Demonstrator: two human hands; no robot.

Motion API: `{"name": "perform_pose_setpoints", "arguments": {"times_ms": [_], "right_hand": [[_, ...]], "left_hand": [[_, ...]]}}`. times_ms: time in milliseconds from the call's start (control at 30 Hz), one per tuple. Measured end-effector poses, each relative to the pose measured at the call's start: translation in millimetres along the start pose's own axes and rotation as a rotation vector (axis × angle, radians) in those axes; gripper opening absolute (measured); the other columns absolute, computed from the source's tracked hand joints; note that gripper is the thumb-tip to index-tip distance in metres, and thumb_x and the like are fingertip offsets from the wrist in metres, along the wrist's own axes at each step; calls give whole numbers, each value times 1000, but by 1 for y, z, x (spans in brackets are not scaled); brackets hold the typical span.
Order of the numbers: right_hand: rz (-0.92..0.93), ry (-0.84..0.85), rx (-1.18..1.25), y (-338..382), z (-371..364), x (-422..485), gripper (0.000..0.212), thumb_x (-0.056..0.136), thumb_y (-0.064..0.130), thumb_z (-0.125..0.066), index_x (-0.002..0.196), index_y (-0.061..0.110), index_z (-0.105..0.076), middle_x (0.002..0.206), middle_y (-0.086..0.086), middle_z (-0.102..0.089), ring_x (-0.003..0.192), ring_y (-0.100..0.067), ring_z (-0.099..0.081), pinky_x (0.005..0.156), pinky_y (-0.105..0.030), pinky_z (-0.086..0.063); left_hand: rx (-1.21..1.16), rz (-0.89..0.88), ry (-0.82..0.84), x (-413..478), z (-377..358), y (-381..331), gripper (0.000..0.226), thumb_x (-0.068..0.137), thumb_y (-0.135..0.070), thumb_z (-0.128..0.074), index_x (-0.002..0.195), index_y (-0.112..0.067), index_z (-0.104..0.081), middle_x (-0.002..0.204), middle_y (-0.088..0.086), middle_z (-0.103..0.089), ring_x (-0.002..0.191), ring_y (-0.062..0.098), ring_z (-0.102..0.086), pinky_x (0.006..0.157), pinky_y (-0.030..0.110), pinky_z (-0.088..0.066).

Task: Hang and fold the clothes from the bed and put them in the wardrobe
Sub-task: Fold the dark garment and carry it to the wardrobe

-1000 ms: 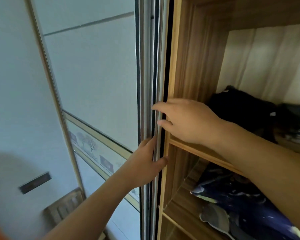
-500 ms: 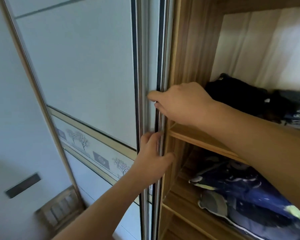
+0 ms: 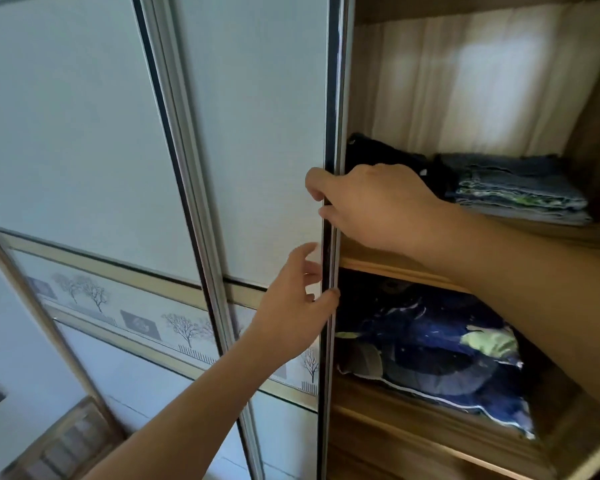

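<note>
Fingers [image 3: 314, 181] of the right hand [image 3: 378, 206] hook around the metal edge strip [image 3: 332, 98] of a pale sliding door [image 3: 264, 133] at the centre of the frame. Their tips show on the door's front face while the palm sits on the shelf side. That hooked hold gives firm purchase on a door with no handle in view.

Just below, the left hand [image 3: 288, 313] meets the same strip more loosely. Its fingers are spread and nearly straight against the door face, and the thumb tip touches the strip's edge without clamping. It looks placed to steady and guide the panel rather than to pull it.

To the right, the wardrobe [image 3: 596, 140] stands open, showing wooden shelves. On the upper shelf, centre right, lies a dark garment [image 3: 381, 150], partly behind the right hand. Just beside it is a folded stack of denim [image 3: 513, 188]. On the shelf below, at lower right, lies dark blue patterned fabric [image 3: 430, 348].

Neither hand carries clothing, and the bed is out of view. Judging by this, the step in hand is working the door to reach the shelves, with no hanging or folding under way. A printed band of bare trees [image 3: 94, 292] crosses the door at lower left.
</note>
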State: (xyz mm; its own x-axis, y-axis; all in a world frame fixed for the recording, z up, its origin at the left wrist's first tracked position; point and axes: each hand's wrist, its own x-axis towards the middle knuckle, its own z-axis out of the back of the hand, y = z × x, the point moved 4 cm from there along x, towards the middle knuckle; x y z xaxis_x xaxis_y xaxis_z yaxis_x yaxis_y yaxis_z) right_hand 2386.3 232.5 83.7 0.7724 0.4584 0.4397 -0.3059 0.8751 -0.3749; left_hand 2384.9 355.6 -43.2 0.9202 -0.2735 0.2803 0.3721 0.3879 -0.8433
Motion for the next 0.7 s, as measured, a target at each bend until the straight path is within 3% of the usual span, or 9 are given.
{"name": "perform_pose_setpoints", "arguments": {"times_ms": [200, 333, 533, 633, 700], "right_hand": [[-155, -12, 49, -46, 15, -72, 12, 99, 33, -49, 109, 28, -44, 73, 6, -49, 63, -18, -50, 49, -31, -32], [-299, 42, 70, -76, 29, -117, 11, 95, 27, -53, 104, 27, -47, 73, 7, -48, 63, -12, -45, 49, -31, -25], [-499, 141, -15, -110, 50, -180, 10, 95, 21, -52, 104, 22, -48, 76, 2, -51, 63, -16, -50, 52, -33, -43], [-564, 226, -178, -119, 58, -208, 20, 99, 22, -49, 117, 21, -42, 75, 0, -50, 60, -18, -51, 49, -31, -44], [-564, 158, -316, -121, 65, -221, 36, 98, 23, -56, 129, 20, -39, 81, -1, -53, 65, -20, -54, 51, -31, -44]], "left_hand": [[179, -251, 155, 2, -48, -34, 49, 95, -29, -60, 139, -38, -41, 115, -16, -59, 111, 1, -55, 100, 26, -47], [277, -410, 231, 4, -83, -57, 44, 95, -27, -61, 135, -39, -45, 108, -17, -57, 103, 1, -54, 92, 19, -45], [298, -567, 333, -1, -135, -87, 46, 94, -28, -61, 137, -35, -46, 111, -17, -57, 103, 2, -55, 94, 30, -47], [513, -800, 166, -11, -151, -100, 57, 86, -26, -70, 139, -27, -49, 124, -4, -55, 113, 19, -54, 94, 44, -50], [711, -930, -41, -12, -155, -103, 73, 73, -27, -79, 141, -23, -53, 141, 12, -48, 134, 34, -43, 107, 58, -37]]}}
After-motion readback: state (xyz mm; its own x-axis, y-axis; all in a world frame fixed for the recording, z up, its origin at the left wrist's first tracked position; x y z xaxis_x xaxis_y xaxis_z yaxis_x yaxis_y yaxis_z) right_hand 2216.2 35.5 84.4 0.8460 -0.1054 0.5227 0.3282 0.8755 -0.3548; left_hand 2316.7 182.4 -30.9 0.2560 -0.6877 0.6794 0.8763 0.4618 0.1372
